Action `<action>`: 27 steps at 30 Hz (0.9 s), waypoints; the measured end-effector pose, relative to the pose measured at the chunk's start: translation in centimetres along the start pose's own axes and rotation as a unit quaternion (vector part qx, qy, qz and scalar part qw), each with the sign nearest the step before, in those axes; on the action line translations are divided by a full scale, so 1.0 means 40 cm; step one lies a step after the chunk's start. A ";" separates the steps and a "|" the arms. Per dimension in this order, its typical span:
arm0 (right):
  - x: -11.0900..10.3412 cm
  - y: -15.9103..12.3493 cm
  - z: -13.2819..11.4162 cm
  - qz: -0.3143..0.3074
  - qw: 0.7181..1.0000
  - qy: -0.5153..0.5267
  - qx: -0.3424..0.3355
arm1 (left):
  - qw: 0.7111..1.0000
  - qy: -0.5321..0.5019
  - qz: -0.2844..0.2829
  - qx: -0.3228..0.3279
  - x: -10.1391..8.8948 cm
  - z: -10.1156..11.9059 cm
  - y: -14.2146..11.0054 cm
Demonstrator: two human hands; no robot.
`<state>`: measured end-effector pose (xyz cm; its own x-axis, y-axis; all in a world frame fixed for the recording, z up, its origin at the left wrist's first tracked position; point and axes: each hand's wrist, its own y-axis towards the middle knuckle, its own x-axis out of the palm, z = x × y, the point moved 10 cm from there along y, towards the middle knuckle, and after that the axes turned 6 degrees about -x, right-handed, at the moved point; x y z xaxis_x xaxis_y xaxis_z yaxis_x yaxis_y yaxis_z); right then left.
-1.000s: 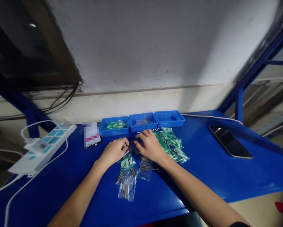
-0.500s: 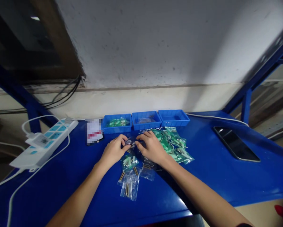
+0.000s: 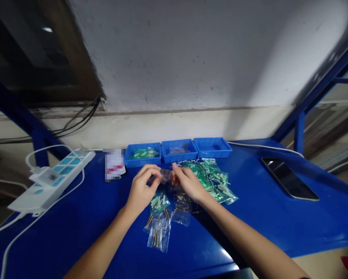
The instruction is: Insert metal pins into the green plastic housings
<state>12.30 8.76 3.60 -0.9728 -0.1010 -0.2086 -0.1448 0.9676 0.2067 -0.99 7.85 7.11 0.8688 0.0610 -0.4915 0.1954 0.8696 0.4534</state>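
Between my two hands a small clear plastic bag is stretched; what it holds is too blurred to make out. My left hand pinches its left side, thumb against fingers. On the other side my right hand grips the bag with thumb up and fingers curled beneath. Just below them lie a green-printed bag of pale plugs, a clear bag of brass-coloured screws and a bag of darker screws. A heap of green bags spreads right of my right hand.
Three blue bins stand along the wall: the left bin has green bags, the middle bin clear bags, and the right bin. A power strip with cables lies left, a phone right.
My hands have turned and drawn slightly apart, with the small bag now visible between them. My right thumb has swung upward. The lying bags look unchanged.
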 end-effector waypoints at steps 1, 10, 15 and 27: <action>0.003 0.000 0.002 -0.002 1.000 0.021 0.001 | 0.999 0.018 -0.004 0.028 0.002 0.020 -0.004; -0.029 -0.010 -0.040 0.076 0.991 -0.044 -0.097 | 0.999 0.033 0.021 -0.023 -0.009 0.001 -0.001; -0.013 -0.046 -0.121 0.078 0.941 -0.212 -0.251 | 0.977 -0.132 -0.028 -0.167 0.018 -0.066 -0.008; -0.034 -0.021 -0.052 0.094 0.990 -0.068 -0.079 | 0.994 -0.097 0.018 -0.045 -0.002 -0.019 -0.004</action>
<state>13.36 7.60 5.69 -0.9535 0.1190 -0.2770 -0.0015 0.9169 0.3991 -1.43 8.05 6.51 0.9474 0.0051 -0.3200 0.1285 0.9098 0.3948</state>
